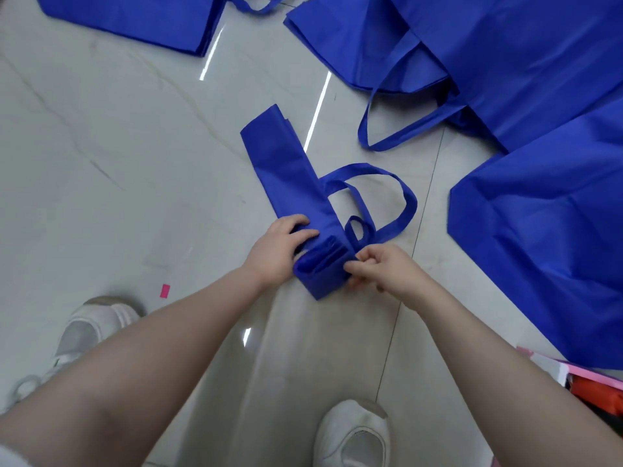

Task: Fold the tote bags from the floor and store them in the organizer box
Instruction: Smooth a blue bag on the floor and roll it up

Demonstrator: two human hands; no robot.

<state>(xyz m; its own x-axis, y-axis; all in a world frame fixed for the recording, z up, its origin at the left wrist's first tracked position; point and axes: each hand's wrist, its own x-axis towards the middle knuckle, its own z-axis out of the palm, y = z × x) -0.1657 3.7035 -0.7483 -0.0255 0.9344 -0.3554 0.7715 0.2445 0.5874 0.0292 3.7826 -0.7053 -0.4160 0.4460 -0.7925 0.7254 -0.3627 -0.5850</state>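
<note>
Four blue bags: one flat bag (135,18) far left of the folded bag (286,176), which both hands grip, left hand (279,251) and right hand (381,267) curled around its rolled end; two flat bags (505,55) (556,237) lie right of it, near two white shoes (94,328) (354,436).

Glossy pale marble-look floor tiles (135,146), streaky light glare, possibly ceiling lamps

No legible text or labels

2 white shoes (354,436), pink scrap (165,291)
</note>
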